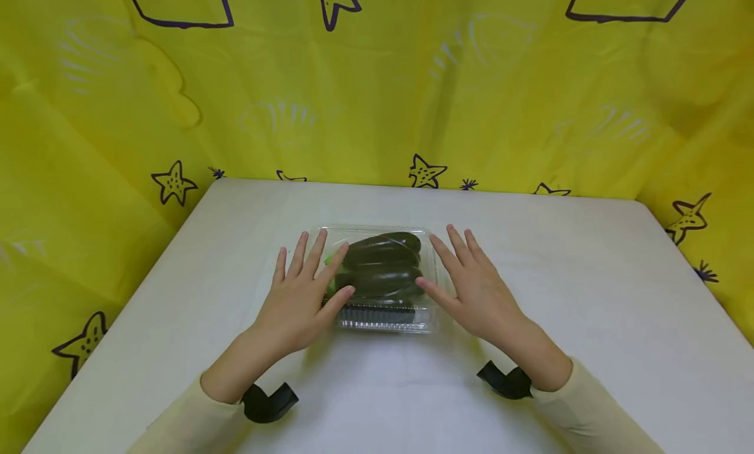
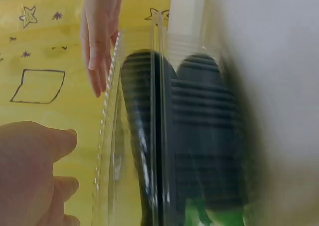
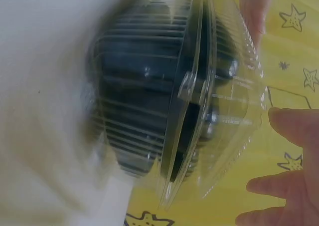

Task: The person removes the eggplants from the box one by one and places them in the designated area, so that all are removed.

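A clear plastic clamshell container (image 1: 383,325) sits on the table with its lid down. Several dark, glossy eggplants (image 1: 379,277) lie inside, a bit of green showing at their left ends. My left hand (image 1: 291,307) is spread over the container's left side, its fingers straight and apart. On the other side my right hand (image 1: 480,296) is spread in the same way, thumb and index finger by the right edge. Both wrist views show a gap between the container and the near hand's fingers. Neither hand holds anything.
A white table (image 1: 177,310) extends around the container. Yellow cloth (image 1: 377,81) with drawn stars and shells hangs behind the table and along both sides. Black straps (image 1: 269,403) show at the wrists, below the pale sleeves (image 1: 197,421).
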`<state>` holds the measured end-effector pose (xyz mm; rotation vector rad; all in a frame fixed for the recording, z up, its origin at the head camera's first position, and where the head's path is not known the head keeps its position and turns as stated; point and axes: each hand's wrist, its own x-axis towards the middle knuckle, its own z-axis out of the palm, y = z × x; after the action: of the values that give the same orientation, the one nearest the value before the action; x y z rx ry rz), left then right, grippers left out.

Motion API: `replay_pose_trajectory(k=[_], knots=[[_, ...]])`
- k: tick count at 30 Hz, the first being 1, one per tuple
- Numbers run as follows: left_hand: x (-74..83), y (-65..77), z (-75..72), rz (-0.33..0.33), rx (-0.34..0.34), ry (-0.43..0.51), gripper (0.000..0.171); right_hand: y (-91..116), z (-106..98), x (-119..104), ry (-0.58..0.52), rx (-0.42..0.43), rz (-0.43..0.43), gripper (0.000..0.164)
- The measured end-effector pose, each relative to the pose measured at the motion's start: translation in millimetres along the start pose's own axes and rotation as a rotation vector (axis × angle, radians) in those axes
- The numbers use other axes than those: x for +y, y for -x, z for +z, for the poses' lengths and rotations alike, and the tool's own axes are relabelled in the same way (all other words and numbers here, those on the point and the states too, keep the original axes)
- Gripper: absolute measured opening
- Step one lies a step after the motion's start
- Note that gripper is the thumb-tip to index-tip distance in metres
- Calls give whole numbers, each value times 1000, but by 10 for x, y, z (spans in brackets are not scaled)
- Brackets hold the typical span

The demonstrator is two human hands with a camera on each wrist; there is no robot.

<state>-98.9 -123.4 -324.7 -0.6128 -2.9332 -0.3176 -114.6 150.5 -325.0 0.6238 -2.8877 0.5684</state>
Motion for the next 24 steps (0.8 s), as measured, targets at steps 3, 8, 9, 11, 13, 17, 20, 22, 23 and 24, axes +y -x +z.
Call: replay_pose_trajectory(k=[3,8,9,11,13,17,20,22,23,24], knots=[[-76,87,-15,-17,4,10,63,-13,11,-49,-4,15,-26,72],[-173,207,-5,-47,-3,13,64,-56,45,-176,-24,14,-55,72],[-187,230,2,-53,-4,17,64,-68,59,-207,-28,14,-69,72],[-206,269,20,-68,-4,27,64,-84,84,-268,-41,15,-106,71],[-226,307,40,-79,-4,44,63,-97,113,-325,-43,17,-152,69],[-270,359,78,-83,11,90,63,-113,165,-420,-37,10,-218,65],[-314,393,108,-78,44,148,62,-134,205,-491,-28,17,-251,63],[-343,428,138,-83,83,192,61,-159,242,-554,-26,25,-281,62],[-356,450,157,-88,103,218,61,-173,264,-590,-24,29,-302,61],[-367,472,179,-93,125,241,61,-188,287,-628,-21,33,-324,61]])
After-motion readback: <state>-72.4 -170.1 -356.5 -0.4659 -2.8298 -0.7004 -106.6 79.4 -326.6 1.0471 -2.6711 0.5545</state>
